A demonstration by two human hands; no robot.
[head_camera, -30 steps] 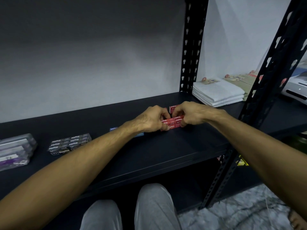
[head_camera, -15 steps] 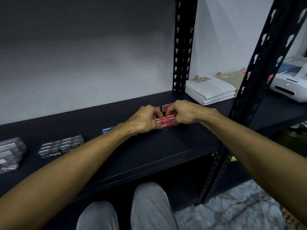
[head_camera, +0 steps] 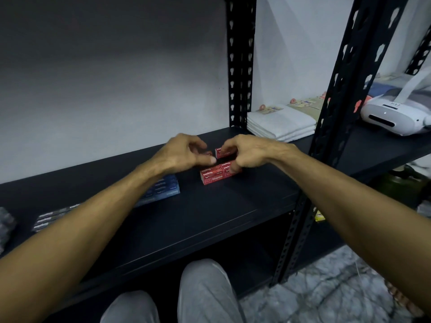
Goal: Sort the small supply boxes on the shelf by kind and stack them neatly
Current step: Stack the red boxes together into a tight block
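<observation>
A small stack of red staple boxes [head_camera: 211, 176] sits on the black shelf [head_camera: 210, 217], with one more red box [head_camera: 220, 153] just behind it. My left hand [head_camera: 184, 153] hovers at the stack's left end, fingers loosely curled and apart, holding nothing. My right hand [head_camera: 248, 152] curls its fingers over the rear red box while its thumb rests on the stack's right end. Blue boxes [head_camera: 166, 191] lie to the left, partly hidden by my left forearm. Black staple boxes [head_camera: 47, 220] lie further left.
Grey-clear boxes [head_camera: 5, 227] sit at the far left edge. A black slotted upright [head_camera: 239, 66] stands behind the red boxes and another [head_camera: 335, 113] to their right. Folded white towels [head_camera: 281, 122] and a white headset [head_camera: 396, 113] occupy the neighbouring shelf. My knees are below.
My left hand has come off the red stack and opened. My right fingers have shifted from the stack to the red box behind it. The view moved closer and rightward.
</observation>
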